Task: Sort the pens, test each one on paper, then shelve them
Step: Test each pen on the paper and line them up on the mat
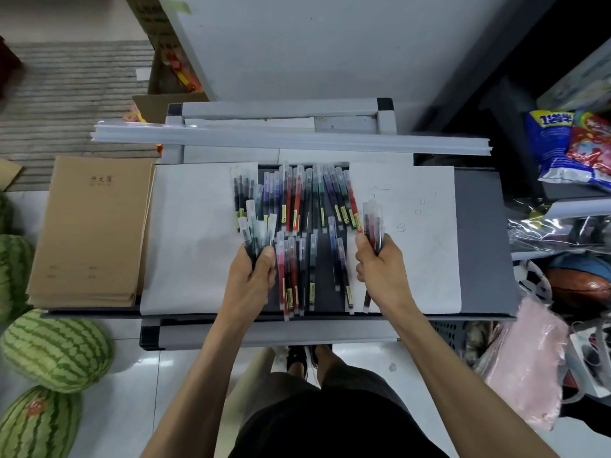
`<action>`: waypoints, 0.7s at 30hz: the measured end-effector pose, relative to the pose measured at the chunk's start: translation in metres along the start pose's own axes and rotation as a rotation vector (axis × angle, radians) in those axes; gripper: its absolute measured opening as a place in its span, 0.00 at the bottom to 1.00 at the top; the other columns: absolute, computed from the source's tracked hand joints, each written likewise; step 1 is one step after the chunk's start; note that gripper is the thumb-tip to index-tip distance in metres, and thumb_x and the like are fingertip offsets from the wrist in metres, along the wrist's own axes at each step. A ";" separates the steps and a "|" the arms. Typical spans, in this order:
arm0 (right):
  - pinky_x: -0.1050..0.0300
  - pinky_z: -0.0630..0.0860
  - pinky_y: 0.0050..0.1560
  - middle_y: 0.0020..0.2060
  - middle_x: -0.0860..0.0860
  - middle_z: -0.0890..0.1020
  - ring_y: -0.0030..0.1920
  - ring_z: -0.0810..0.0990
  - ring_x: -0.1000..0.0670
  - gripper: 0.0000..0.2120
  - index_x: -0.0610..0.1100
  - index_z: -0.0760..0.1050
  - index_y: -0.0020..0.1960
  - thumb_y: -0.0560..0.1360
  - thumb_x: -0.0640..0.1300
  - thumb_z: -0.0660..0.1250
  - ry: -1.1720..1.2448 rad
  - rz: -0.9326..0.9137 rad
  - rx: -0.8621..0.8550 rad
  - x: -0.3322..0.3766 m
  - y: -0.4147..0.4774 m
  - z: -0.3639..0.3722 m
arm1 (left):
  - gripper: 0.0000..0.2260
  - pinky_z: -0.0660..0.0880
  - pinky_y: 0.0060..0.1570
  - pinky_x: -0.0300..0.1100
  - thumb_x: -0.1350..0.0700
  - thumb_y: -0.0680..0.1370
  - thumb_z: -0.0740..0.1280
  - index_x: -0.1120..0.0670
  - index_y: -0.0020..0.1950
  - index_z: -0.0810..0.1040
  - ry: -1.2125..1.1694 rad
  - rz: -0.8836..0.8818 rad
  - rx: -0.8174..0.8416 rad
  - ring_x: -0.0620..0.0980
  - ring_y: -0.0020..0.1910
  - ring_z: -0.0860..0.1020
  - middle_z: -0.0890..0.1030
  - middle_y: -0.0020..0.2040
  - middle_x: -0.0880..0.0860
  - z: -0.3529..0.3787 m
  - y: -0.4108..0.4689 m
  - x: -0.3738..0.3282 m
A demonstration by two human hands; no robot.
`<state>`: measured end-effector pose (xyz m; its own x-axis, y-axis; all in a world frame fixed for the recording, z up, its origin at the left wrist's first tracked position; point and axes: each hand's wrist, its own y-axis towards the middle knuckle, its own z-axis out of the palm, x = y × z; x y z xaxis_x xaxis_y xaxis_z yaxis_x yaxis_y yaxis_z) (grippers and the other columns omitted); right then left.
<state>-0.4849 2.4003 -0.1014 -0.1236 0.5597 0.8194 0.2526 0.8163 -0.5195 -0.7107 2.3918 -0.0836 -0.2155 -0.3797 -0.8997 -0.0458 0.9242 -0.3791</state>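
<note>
Across the middle, a grey counter (482, 242). On it, two white sheets: left paper (188, 252) blank, right paper (426, 269) marked with small pen scribbles. At the counter's left end, a stack of brown notebooks (92, 233); on the floor beside it, striped watermelons (56, 348). Between the sheets, a loose pile of pens (307, 206) (capped; red, blue, purple, green among them), roughly parallel. Left hand (249, 279) curled round a fanned bunch (259, 226) at the left paper's edge; right hand (380, 269) gripping a small bunch (373, 223) over the right paper's edge.
</note>
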 end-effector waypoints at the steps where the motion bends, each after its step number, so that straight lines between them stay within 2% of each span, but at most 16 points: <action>1: 0.54 0.72 0.36 0.29 0.58 0.72 0.28 0.69 0.55 0.14 0.47 0.74 0.53 0.83 0.58 0.65 0.025 -0.015 -0.005 0.003 0.001 0.001 | 0.12 0.67 0.28 0.37 0.55 0.88 0.57 0.61 0.49 0.69 -0.027 0.011 0.004 0.53 0.34 0.67 0.70 0.38 0.56 0.001 0.002 -0.003; 4: 0.54 0.71 0.38 0.26 0.61 0.73 0.28 0.71 0.57 0.14 0.48 0.77 0.52 0.81 0.59 0.68 0.031 -0.107 -0.035 0.011 0.001 0.004 | 0.10 0.65 0.27 0.39 0.56 0.88 0.58 0.58 0.48 0.69 -0.098 0.025 0.021 0.54 0.33 0.66 0.71 0.38 0.54 0.007 0.012 -0.004; 6: 0.55 0.71 0.40 0.24 0.63 0.73 0.29 0.71 0.57 0.11 0.52 0.77 0.47 0.81 0.58 0.69 0.040 -0.151 -0.068 0.015 0.001 0.007 | 0.10 0.65 0.28 0.41 0.55 0.87 0.61 0.58 0.48 0.70 -0.115 0.024 0.039 0.53 0.32 0.66 0.71 0.36 0.52 0.008 0.015 -0.001; 9: 0.54 0.71 0.37 0.23 0.60 0.71 0.28 0.70 0.54 0.16 0.54 0.72 0.37 0.80 0.58 0.70 0.083 -0.170 -0.179 0.020 0.000 0.013 | 0.11 0.66 0.29 0.36 0.52 0.84 0.67 0.52 0.44 0.72 -0.066 0.082 0.035 0.45 0.29 0.67 0.72 0.31 0.43 0.010 0.016 0.000; 11: 0.53 0.70 0.34 0.23 0.57 0.68 0.28 0.68 0.51 0.22 0.48 0.67 0.33 0.80 0.54 0.70 0.152 -0.185 -0.299 0.021 0.000 0.017 | 0.14 0.68 0.30 0.33 0.52 0.82 0.70 0.47 0.39 0.71 0.028 0.147 -0.081 0.41 0.27 0.69 0.73 0.29 0.41 0.015 0.016 -0.001; 13: 0.55 0.69 0.33 0.25 0.53 0.68 0.29 0.69 0.52 0.23 0.40 0.66 0.34 0.81 0.50 0.70 0.191 -0.227 -0.374 0.020 -0.002 0.021 | 0.17 0.67 0.29 0.32 0.55 0.81 0.72 0.49 0.36 0.70 0.061 0.165 -0.269 0.42 0.26 0.68 0.71 0.28 0.44 0.020 0.015 0.001; 15: 0.57 0.67 0.31 0.27 0.47 0.68 0.29 0.68 0.50 0.25 0.33 0.65 0.35 0.81 0.47 0.70 0.210 -0.300 -0.408 0.018 -0.003 0.023 | 0.16 0.67 0.27 0.34 0.58 0.81 0.72 0.50 0.37 0.70 0.034 0.193 -0.407 0.43 0.26 0.68 0.71 0.29 0.46 0.024 0.015 0.006; 18: 0.62 0.66 0.30 0.26 0.48 0.67 0.29 0.68 0.52 0.21 0.37 0.66 0.33 0.79 0.42 0.71 0.233 -0.345 -0.433 0.012 -0.001 0.030 | 0.15 0.69 0.27 0.36 0.60 0.79 0.72 0.49 0.37 0.71 -0.022 0.318 -0.545 0.44 0.26 0.70 0.71 0.29 0.49 0.026 0.019 0.016; 21: 0.65 0.65 0.31 0.25 0.52 0.67 0.28 0.67 0.57 0.22 0.38 0.66 0.32 0.77 0.40 0.74 0.218 -0.340 -0.453 0.002 0.003 0.039 | 0.16 0.66 0.27 0.36 0.58 0.78 0.70 0.55 0.33 0.68 0.019 0.499 -0.563 0.53 0.25 0.70 0.69 0.26 0.52 0.027 0.029 0.029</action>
<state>-0.5213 2.4094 -0.1112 -0.0817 0.1967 0.9770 0.6227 0.7755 -0.1041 -0.6916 2.4069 -0.1263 -0.3579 0.0862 -0.9298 -0.4293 0.8691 0.2459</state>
